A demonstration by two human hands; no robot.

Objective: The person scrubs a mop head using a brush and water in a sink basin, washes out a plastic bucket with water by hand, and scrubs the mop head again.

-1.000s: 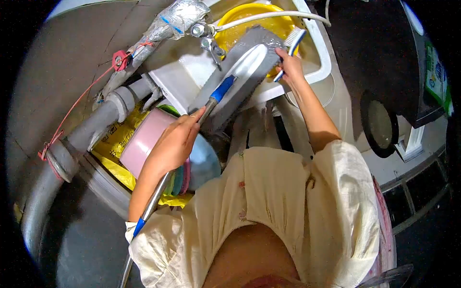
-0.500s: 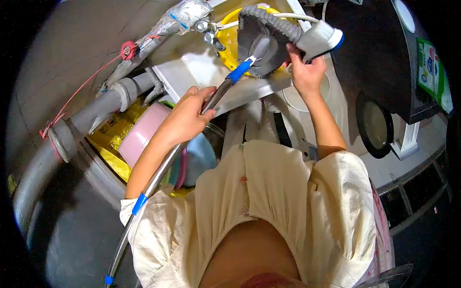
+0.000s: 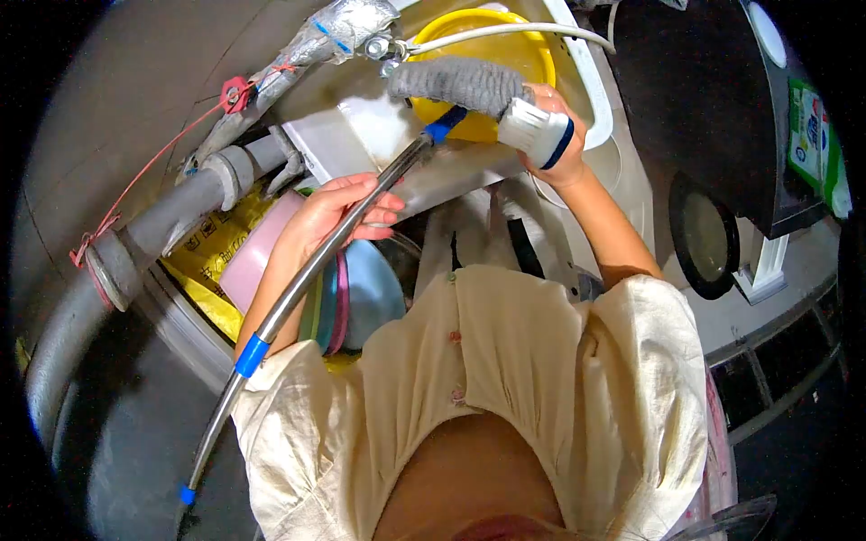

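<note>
A long metal pole [image 3: 311,270] with blue joints runs from the lower left up to a mop head covered in grey ribbed cloth [image 3: 465,81]. A white-bristled brush [image 3: 534,131] with a dark blue edge sits at the head's right end. Around that end my right hand [image 3: 564,149] is wrapped, its fingers partly hidden behind the brush. Under the pole, my left hand [image 3: 347,212] has its fingers spread, palm up, with the pole lying across it. Behind the mop head, a yellow basin [image 3: 532,54] stands in the white sink [image 3: 600,117].
Left of the sink are a grey pipe [image 3: 194,203] with a red string, a pink basin [image 3: 257,252], a blue basin [image 3: 374,298] and a yellow bag [image 3: 203,302]. On the right are a black cabinet [image 3: 704,108], a green packet [image 3: 812,144] and a round black-rimmed object [image 3: 705,236].
The mop head has turned, so its grey ribbed side and the brush bristles now face me. My left hand has opened from its grip and turned palm up under the pole.
</note>
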